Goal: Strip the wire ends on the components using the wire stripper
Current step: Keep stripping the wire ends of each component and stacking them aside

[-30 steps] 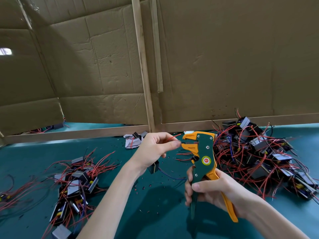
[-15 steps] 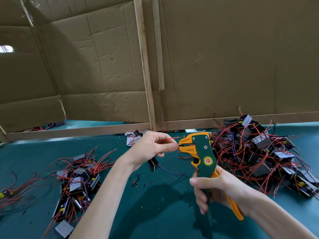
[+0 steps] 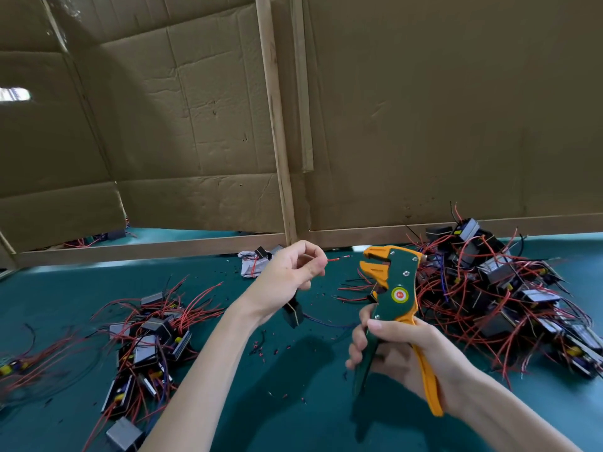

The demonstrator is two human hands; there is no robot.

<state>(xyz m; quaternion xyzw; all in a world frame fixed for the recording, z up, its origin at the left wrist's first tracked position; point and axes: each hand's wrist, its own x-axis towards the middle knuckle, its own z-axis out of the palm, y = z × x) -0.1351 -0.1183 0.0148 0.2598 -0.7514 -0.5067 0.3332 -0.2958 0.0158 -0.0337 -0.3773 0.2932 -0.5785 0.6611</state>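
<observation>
Far left on the green table [image 3: 277, 419]: a thin tangle of red wires [image 3: 29, 360], partly cut by the edge. Just right of it, beside the left forearm, a pile of small parts [image 3: 150, 337] with red wires fanning out, and one grey block [image 3: 125, 433] lying apart at the near edge. Behind, a cardboard wall [image 3: 424, 109] braced by a wooden post [image 3: 277, 125]; at its foot, a crumpled white scrap [image 3: 249, 265] with a dark part on it.

With the left hand [image 3: 287, 272], raised above the middle of the table, pinches a red wire [image 3: 337, 258] between thumb and forefinger, the other fingers curled; points the short free end to the right, toward the wire stripper [image 3: 394, 288]. Cannot tell whether the tip is bare. Lets a black part [image 3: 293, 313] dangle under the palm, with a blue wire [image 3: 326, 322] trailing off to the right. Below, on the table, scattered red and black scraps [image 3: 261, 349].

With the right hand [image 3: 401, 353], grips the handles of the wire stripper, fingers wrapped round the green handle, the orange one against the palm, the two spread apart. Holds the tool upright, head up, orange jaws gaping to the left, level with the wire tip but apart from it.

Far right: a bigger heap of parts [image 3: 505, 288] and red wires, reaching back to the wall.
</observation>
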